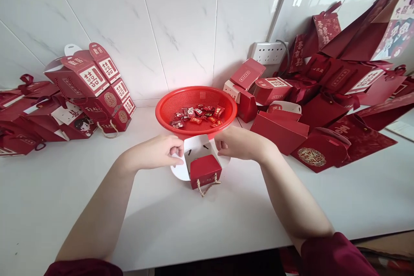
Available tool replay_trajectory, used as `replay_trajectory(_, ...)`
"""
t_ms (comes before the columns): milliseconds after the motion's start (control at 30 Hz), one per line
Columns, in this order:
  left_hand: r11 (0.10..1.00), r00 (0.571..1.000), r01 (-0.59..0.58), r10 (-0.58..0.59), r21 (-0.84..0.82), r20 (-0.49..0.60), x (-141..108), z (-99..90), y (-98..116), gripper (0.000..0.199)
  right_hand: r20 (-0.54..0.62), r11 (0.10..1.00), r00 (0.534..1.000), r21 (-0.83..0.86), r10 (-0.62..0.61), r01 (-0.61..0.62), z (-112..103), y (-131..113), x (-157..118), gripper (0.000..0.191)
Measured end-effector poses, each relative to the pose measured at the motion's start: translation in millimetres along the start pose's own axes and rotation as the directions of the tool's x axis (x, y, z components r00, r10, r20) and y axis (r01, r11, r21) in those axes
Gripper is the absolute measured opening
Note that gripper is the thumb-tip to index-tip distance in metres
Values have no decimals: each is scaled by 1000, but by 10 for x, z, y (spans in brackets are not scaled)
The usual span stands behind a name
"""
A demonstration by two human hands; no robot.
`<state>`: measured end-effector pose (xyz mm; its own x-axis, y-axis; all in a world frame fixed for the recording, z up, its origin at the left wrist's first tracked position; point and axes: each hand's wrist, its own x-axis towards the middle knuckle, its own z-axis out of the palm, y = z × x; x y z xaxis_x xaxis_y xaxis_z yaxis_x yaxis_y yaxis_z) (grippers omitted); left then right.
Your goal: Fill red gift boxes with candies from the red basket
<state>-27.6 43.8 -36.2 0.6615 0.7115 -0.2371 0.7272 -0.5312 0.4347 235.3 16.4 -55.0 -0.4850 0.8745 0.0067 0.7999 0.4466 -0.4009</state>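
Head camera, looking down: on a white surface (155, 228), a small red gift box (206, 171) with a twisted rope handle (208, 189) stands open between a person's 2 bare hands, its handle side toward the wearer. The opened card spreads widest left to right, flap to flap; neither hand is clearly nearer. The left hand (170, 152) pinches the white left flap (180, 173) between thumb and curled fingers. The right hand (230, 141) bends down at the opposite side, fingers curled; I cannot tell whether it grips. Both forearms angle inward. Just beyond sits 1 red plastic basket (166, 101) of wrapped candies (196, 120).
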Motion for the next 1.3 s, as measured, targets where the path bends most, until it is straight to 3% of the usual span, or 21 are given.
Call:
replay_trajectory(100,992,984,94,-80,-81,157,21,11,-14,18,157,990,984,-125,81,-61,50,-51,44,21)
replay_trajectory(167,988,975,95,-67,-125,213,42,45,-3,23,177,978,976,-185,129,-96,103,-118,77,25)
replay_trajectory(300,994,978,80,-63,-75,200,105,128,10,27,207,977,966,-177,158,-122,219,-166,161,16)
replay_trajectory(400,997,980,65,-58,-30,191,144,168,30,17,293,995,951,-42,101,-93,265,-43,257,18)
replay_trajectory(500,995,993,24,-35,102,110,139,213,120,16,327,989,945,127,29,-75,282,137,353,12)
replay_trajectory(633,910,999,-49,41,413,28,48,338,389,23,254,977,967,204,4,-58,311,235,385,8)
replay_trajectory(767,742,972,-218,222,634,75,-73,485,684,27,149,989,989,143,12,-33,299,125,272,13)
replay_trajectory(833,683,958,-249,277,686,72,-123,526,761,30,64,994,998,110,16,-23,248,52,193,19)
replay_trajectory(967,682,970,-164,242,713,-9,-185,543,776,30,-184,988,982,133,-52,77,106,-32,85,6)
replay_trajectory(1100,741,978,-148,210,655,-16,-204,538,744,29,-117,949,981,257,-154,180,76,-28,90,4)
replay_trajectory(1300,735,942,-212,330,644,-67,-176,520,696,14,-135,943,987,308,-84,123,261,9,250,12)
